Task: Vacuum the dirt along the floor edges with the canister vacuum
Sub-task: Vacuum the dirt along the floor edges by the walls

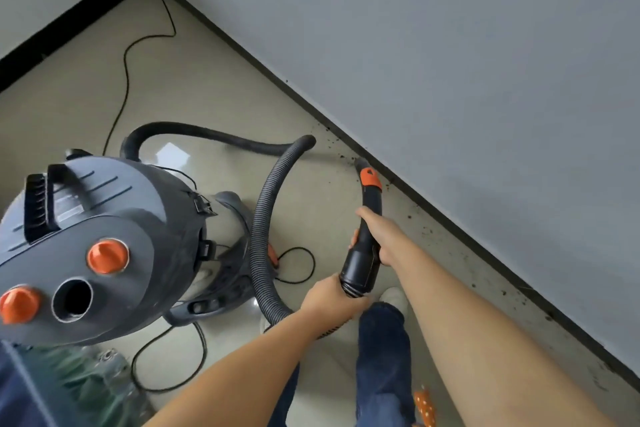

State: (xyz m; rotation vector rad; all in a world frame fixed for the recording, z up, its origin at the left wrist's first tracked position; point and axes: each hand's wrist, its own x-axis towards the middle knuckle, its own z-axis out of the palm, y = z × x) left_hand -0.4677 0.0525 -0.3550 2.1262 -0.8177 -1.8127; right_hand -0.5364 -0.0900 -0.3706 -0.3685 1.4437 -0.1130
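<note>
A grey canister vacuum (114, 239) with orange caps stands on the floor at the left. Its ribbed grey hose (266, 218) loops from behind the canister round to a black curved handle tube (363, 253) with an orange collar. My right hand (377, 236) grips the middle of that tube. My left hand (329, 295) holds the hose where it joins the tube's wide end. The nozzle tip (360, 163) touches the floor at the dark skirting. Dark dirt specks (436, 239) lie scattered along that floor edge.
A black power cord (126, 73) runs from the corner socket across the beige tiles and coils beside the canister. The grey wall (450, 62) fills the right side. My legs in blue jeans (381, 357) stand below the hands. An orange dotted item (424, 406) sits near my feet.
</note>
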